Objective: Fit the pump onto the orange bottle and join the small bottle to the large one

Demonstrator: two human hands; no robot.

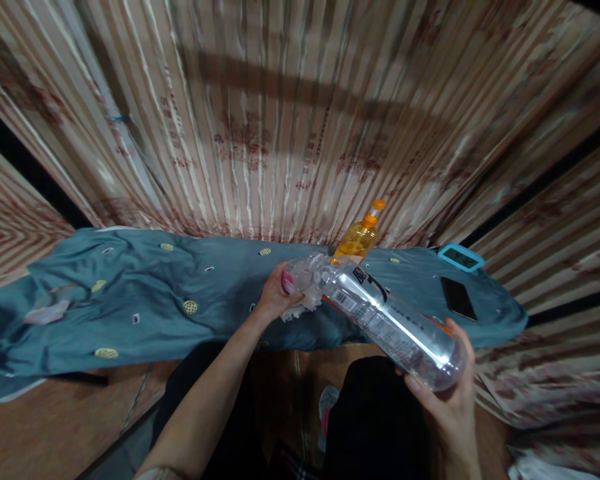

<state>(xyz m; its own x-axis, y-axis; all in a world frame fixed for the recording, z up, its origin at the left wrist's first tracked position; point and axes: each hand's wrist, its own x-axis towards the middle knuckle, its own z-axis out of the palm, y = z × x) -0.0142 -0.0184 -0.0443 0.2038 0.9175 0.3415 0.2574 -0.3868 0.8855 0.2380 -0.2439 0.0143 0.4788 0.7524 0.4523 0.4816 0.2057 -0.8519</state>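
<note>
My right hand [450, 387] is wrapped round the base of a large clear plastic bottle [390, 320] with black print and a barcode. The bottle lies tilted, its neck pointing up and left. Closed in my left hand [275, 293] is a smaller clear plastic bottle [305, 270] with a pink patch near its end. The two bottles come together at their necks; whether they touch I cannot tell. Crumpled whitish material [303, 307] shows just below the smaller bottle. Behind the necks stands a yellow pump bottle [357, 239] with an orange top, partly hidden.
A teal patterned cloth [145, 313] covers the long narrow table. At its right end lie a dark phone [459, 298] and a blue-framed device [461, 257]. A pale crumpled piece [47, 312] rests at the left. Striped curtains [260, 133] hang behind, with dark poles at both sides.
</note>
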